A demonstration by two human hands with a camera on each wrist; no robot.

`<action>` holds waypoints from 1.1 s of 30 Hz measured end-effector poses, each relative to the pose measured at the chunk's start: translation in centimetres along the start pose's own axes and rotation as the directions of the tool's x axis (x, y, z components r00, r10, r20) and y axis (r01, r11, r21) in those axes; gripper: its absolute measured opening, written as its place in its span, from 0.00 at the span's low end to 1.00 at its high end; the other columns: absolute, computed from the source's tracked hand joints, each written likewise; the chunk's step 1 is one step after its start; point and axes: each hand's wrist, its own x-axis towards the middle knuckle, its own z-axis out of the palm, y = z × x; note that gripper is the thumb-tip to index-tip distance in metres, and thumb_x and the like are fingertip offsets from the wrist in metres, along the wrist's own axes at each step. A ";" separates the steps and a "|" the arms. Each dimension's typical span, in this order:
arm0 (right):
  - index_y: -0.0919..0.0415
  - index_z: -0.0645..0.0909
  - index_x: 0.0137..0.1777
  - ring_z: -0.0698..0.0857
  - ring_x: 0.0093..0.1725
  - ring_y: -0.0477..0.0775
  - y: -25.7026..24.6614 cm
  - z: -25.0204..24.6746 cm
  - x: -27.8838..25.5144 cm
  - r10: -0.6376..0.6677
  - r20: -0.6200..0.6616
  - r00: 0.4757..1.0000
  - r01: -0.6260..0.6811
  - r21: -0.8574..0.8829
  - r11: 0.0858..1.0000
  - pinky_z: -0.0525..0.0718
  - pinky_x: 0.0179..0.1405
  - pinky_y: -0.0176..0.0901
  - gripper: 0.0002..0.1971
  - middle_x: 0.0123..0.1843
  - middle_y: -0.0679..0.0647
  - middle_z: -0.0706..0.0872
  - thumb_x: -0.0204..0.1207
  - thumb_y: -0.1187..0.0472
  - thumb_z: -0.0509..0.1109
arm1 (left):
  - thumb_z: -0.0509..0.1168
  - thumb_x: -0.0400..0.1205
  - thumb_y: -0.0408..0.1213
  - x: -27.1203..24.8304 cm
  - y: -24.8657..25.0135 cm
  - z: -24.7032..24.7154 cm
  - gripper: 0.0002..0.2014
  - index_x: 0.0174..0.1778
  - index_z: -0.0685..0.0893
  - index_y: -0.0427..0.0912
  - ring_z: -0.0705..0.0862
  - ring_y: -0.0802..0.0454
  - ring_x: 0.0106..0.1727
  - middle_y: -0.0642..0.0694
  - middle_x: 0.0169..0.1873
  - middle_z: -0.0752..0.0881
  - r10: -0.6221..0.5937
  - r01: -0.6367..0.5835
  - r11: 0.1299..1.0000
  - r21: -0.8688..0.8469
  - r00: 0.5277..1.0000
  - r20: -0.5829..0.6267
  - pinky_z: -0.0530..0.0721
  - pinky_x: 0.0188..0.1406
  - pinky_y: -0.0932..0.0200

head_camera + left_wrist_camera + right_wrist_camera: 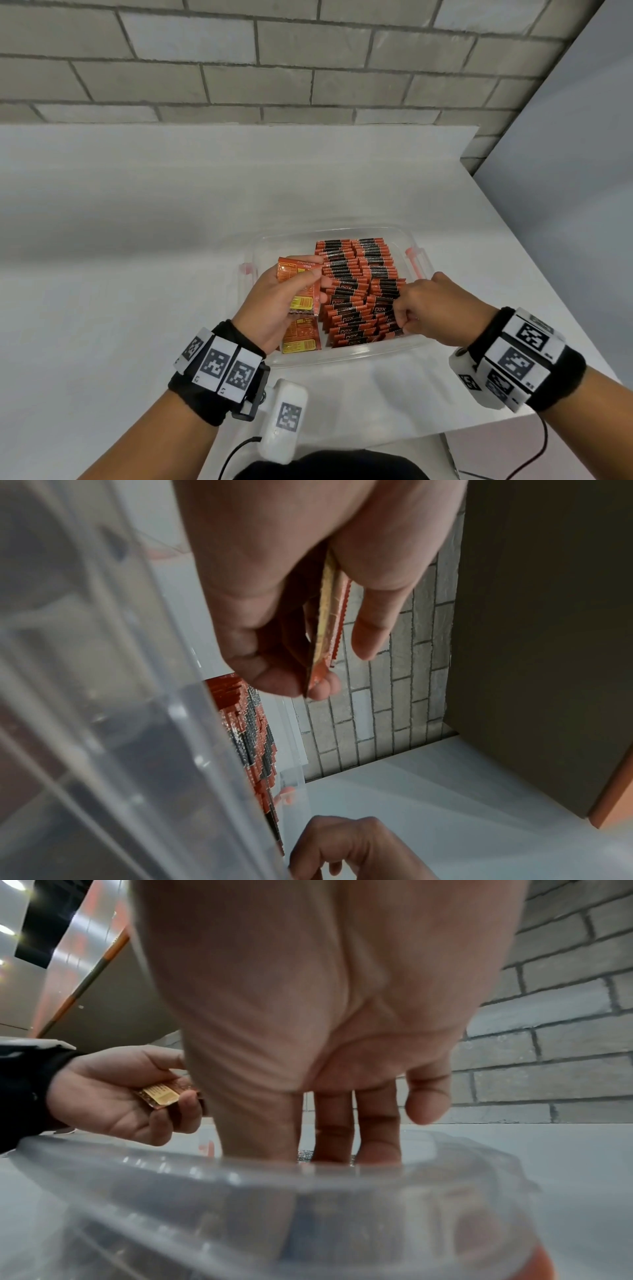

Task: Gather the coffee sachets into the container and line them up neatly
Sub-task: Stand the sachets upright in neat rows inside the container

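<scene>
A clear plastic container [342, 356] stands on the white table, holding rows of orange-and-black coffee sachets [356, 274] set on edge. My left hand [315, 281] hovers over the container's left side and pinches a few orange sachets with yellow labels [301, 274] between thumb and fingers; their edges show in the left wrist view [325, 615]. Another flat sachet [301, 337] lies below them in the near-left corner. My right hand [400, 315] reaches down into the near-right rows, its fingers [377, 1123] straight and the tips hidden among the sachets.
The table [137, 240] runs back to a grey brick wall [274, 68]; its right edge [548, 274] lies close to the container. Reddish latches [416, 260] sit on the container's two sides. A cable [534, 459] hangs off the table's near edge.
</scene>
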 end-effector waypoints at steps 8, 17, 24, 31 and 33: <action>0.46 0.67 0.33 0.75 0.42 0.44 0.4 0.3 0.5 0.037 0.012 0.999 -0.037 -0.001 0.999 0.63 0.49 0.39 0.16 0.42 0.41 0.79 0.73 0.55 0.73 | 0.56 0.84 0.30 -0.1 0.4 -0.6 0.11 0.59 0.81 0.35 0.87 0.49 0.37 0.40 0.42 0.90 0.002 -0.004 0.999 -0.045 0.999 -0.032 0.85 0.33 0.56; 0.42 0.77 0.59 0.81 0.40 0.44 -2.0 -3.8 -1.2 0.131 -0.359 0.924 0.166 0.687 0.708 0.77 0.37 0.28 0.16 0.46 0.42 0.83 0.72 0.48 0.74 | 0.62 0.80 0.21 -0.7 1.2 0.8 0.11 0.55 0.79 0.38 0.89 0.46 0.45 0.39 0.49 0.86 0.010 -0.012 1.000 0.016 0.992 0.130 0.90 0.42 0.48; 0.50 0.77 0.38 0.78 0.34 0.39 -3.5 -3.9 -0.4 0.173 -0.656 0.735 0.349 0.585 0.732 0.74 0.35 0.25 0.12 0.35 0.41 0.80 0.69 0.66 0.78 | 0.68 0.77 0.37 -0.3 1.7 2.6 0.17 0.61 0.80 0.39 0.88 0.39 0.52 0.37 0.55 0.86 -0.014 0.014 1.000 0.002 0.997 0.075 0.88 0.48 0.48; 0.48 0.82 0.42 0.77 0.45 0.45 -2.9 -2.1 0.1 0.104 -0.738 0.666 0.349 0.433 0.831 0.76 0.47 0.40 0.08 0.42 0.39 0.74 0.65 0.61 0.74 | 0.62 0.82 0.26 0.7 3.7 2.8 0.18 0.69 0.73 0.36 0.89 0.44 0.39 0.35 0.45 0.88 -0.023 0.023 0.999 -0.033 1.000 0.007 0.89 0.34 0.53; 0.41 0.81 0.48 0.78 0.52 0.43 -2.8 -2.2 -0.3 0.153 -0.670 0.727 0.349 0.552 0.757 0.74 0.54 0.36 0.15 0.48 0.39 0.77 0.67 0.59 0.79 | 0.62 0.80 0.20 0.9 3.7 3.0 0.21 0.70 0.73 0.37 0.89 0.45 0.41 0.35 0.46 0.87 0.036 -0.036 0.999 -0.005 0.999 -0.012 0.90 0.37 0.51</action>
